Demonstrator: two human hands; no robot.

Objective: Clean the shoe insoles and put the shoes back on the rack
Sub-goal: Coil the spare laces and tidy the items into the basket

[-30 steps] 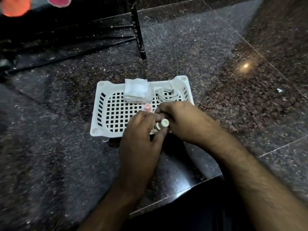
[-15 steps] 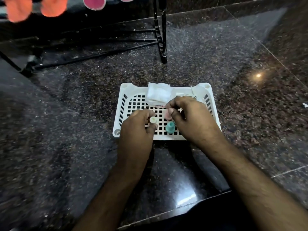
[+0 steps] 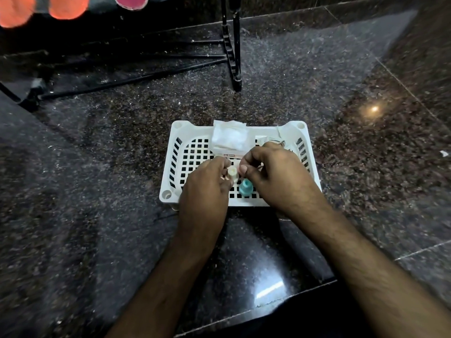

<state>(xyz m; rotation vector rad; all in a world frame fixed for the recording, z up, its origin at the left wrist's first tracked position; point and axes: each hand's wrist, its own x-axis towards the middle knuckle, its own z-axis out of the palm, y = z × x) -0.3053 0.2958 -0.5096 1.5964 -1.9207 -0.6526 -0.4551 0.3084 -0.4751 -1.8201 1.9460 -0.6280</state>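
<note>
A white slotted plastic basket [image 3: 305, 152] sits on the dark granite floor. My left hand [image 3: 205, 189] grips a small white bottle [image 3: 232, 173] over the basket, its top pointing up. My right hand [image 3: 273, 176] is curled close beside it, thumb and fingertips pinched right next to the bottle's top; what they pinch is small, pale and mostly hidden. A teal-capped bottle [image 3: 245, 187] stands in the basket under my right hand. A folded stack of white tissues [image 3: 229, 136] lies at the basket's far side. Orange [image 3: 66, 6] and pink [image 3: 131, 1] shoe parts show on the rack at the top edge.
The black metal shoe rack [image 3: 231, 45] stands beyond the basket, its leg and low bars crossing the floor to the left. A coiled white cable [image 3: 280, 142] lies in the basket's far right corner. A small white scrap [image 3: 444, 153] lies on the floor at far right.
The view has tilted up and shows more of the rack. My left hand has brought the white bottle closer to my right hand, whose fingers left the pink-capped bottle, now hidden.
</note>
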